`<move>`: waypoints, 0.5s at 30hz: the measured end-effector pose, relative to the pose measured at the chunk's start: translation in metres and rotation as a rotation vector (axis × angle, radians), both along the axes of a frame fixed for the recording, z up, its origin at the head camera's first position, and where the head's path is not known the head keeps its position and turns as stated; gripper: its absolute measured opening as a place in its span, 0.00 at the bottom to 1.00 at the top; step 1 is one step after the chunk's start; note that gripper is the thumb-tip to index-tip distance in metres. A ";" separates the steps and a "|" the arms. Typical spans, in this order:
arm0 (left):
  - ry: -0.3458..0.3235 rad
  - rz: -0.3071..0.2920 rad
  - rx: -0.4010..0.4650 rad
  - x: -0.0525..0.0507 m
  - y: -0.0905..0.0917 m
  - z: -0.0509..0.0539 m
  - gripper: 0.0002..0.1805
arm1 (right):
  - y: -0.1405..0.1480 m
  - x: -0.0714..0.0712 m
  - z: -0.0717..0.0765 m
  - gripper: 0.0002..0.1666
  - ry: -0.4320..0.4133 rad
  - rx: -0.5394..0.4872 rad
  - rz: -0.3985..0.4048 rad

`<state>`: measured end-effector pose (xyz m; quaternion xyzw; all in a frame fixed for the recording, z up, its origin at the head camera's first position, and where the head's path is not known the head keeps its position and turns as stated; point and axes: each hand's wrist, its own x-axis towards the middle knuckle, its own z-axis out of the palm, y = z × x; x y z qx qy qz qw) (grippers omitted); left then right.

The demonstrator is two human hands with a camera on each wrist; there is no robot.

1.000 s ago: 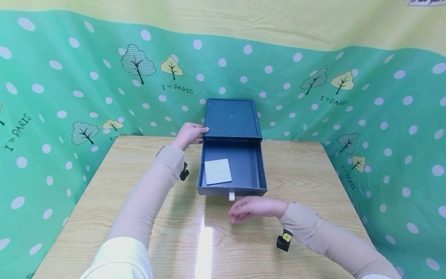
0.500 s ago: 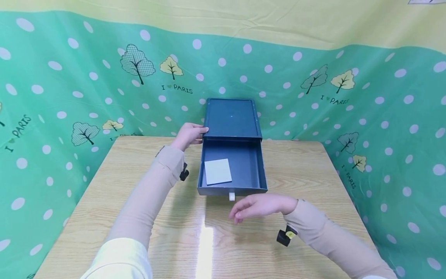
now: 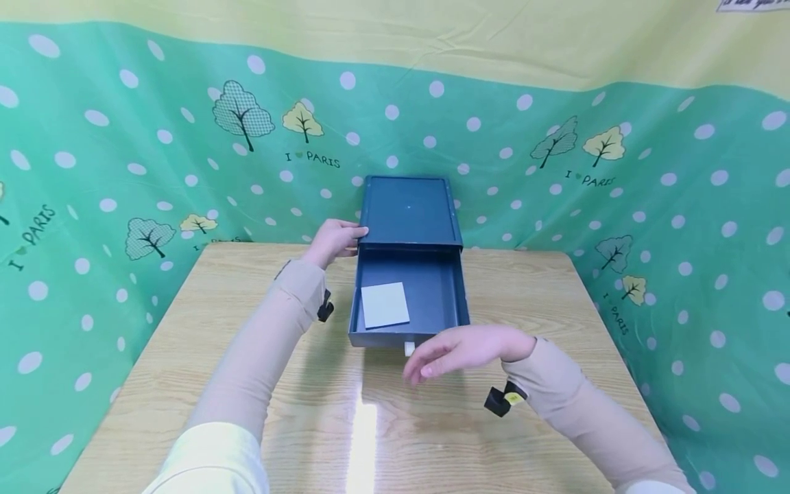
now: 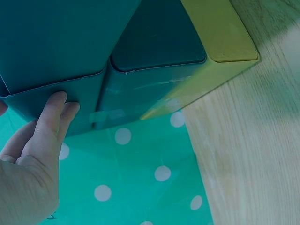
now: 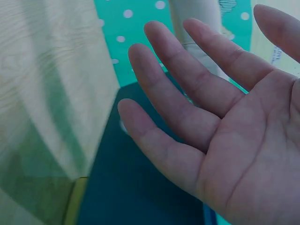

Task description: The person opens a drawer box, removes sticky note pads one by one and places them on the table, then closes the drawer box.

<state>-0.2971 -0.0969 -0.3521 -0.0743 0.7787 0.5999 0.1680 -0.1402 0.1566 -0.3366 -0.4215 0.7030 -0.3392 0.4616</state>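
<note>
A dark blue drawer box stands at the back of the table, its top drawer pulled out toward me. Inside that drawer, at its left, lies a flat white square resembling a notepad. A small white pull tab sits on the drawer's front. My left hand rests against the box's left side, thumb by the top edge; the left wrist view has its nearly straight fingers touching the side wall. My right hand hovers at the drawer's front right, palm bare, fingers loosely extended.
Under the top drawer, the left wrist view has another dark level and a yellow one. Behind the wooden table hangs a green dotted curtain. Each wrist carries a small black camera.
My right hand has risen slightly and shifted toward the drawer's front, its fingers spreading from a looser curl. The left hand, drawer and white square stay put.
</note>
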 end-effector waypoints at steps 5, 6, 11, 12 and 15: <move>0.002 0.001 0.004 0.000 -0.001 -0.001 0.29 | -0.001 -0.008 0.013 0.23 0.039 -0.049 -0.015; 0.004 0.002 0.004 0.000 -0.001 -0.001 0.29 | -0.001 -0.010 0.016 0.23 0.047 -0.058 -0.022; 0.006 0.002 0.008 0.001 -0.001 0.000 0.29 | -0.002 -0.022 0.025 0.25 0.056 -0.103 -0.078; 0.006 0.002 0.010 0.001 -0.001 0.000 0.29 | -0.002 -0.024 0.026 0.25 0.050 -0.106 -0.097; 0.005 0.002 0.012 0.000 0.000 -0.001 0.29 | -0.004 -0.030 0.027 0.24 0.024 -0.115 -0.157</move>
